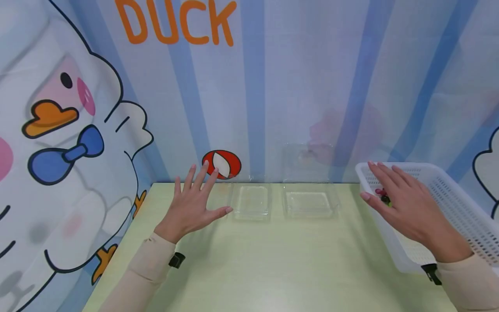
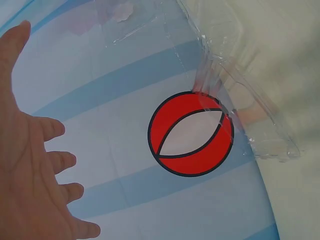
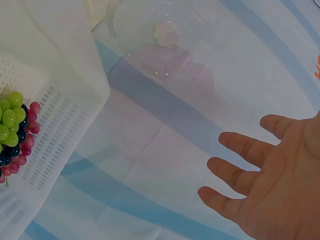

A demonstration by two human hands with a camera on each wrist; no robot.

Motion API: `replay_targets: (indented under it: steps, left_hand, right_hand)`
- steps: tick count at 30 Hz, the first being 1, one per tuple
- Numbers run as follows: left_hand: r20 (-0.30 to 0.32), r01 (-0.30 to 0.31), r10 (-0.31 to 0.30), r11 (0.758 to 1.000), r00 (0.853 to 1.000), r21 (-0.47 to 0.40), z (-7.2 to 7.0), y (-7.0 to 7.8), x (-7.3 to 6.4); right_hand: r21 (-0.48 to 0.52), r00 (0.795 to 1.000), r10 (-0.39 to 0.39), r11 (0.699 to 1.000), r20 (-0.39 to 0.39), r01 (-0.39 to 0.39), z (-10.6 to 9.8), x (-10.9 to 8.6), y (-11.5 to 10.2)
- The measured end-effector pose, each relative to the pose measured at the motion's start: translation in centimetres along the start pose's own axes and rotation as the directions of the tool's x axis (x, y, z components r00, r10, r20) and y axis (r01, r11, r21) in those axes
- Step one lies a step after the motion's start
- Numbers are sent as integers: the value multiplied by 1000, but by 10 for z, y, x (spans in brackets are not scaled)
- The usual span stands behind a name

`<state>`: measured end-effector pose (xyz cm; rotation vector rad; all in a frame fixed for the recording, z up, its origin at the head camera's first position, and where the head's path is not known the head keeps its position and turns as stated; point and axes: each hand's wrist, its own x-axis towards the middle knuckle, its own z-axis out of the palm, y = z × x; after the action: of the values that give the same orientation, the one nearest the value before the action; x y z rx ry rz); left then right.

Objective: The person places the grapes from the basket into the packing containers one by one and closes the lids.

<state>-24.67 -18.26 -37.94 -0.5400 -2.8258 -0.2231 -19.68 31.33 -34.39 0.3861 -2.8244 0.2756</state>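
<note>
Pale yellow-green table [image 1: 273, 268] fills the lower middle of the head view, lightly grained, a bright patch at bottom centre, soft shadow below the left arm. Its far edge meets a hung backdrop [image 1: 304, 65], white with blue stripes, some creasing. Orange lettering [image 1: 215, 21], "DUCK", top left of centre. Large cartoon duck [image 1: 113, 177], blue bow tie, down the left side; red-and-white oval [image 2: 190, 134] low on the cloth, just above the table edge.

Hands well apart. Left hand [image 1: 191, 208], left of centre: fingers straight and fanned, thumb out toward a clear plastic box [image 1: 251, 203]. Transparent edges run on left of that box; cannot tell whether they belong to it. Second clear box [image 1: 309, 203] just right of centre, its lid raised against the cloth.

Right hand [image 1: 409, 208], right of frame: fingers extended, thumb held off, above a white perforated basket [image 1: 456, 208]. Grapes [image 3: 21, 135], green, dark and pinkish-red, lie inside; at left edge in the right wrist view. Beige sleeves [image 1: 136, 273] on both arms.
</note>
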Motion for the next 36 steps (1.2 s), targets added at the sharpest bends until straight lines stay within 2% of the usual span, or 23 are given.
replay_targets:
  steps: [16,36]
  left_hand:
    - [6,6,-6,1000,1000,-8,17,-10,4]
    - [1,41,-41,996,999,-79,58,-25,17]
  right_hand:
    - [7,999,-1,1000,33,0,-5,4,12]
    - [-6,998,30,1000,57,-30,1,9,23]
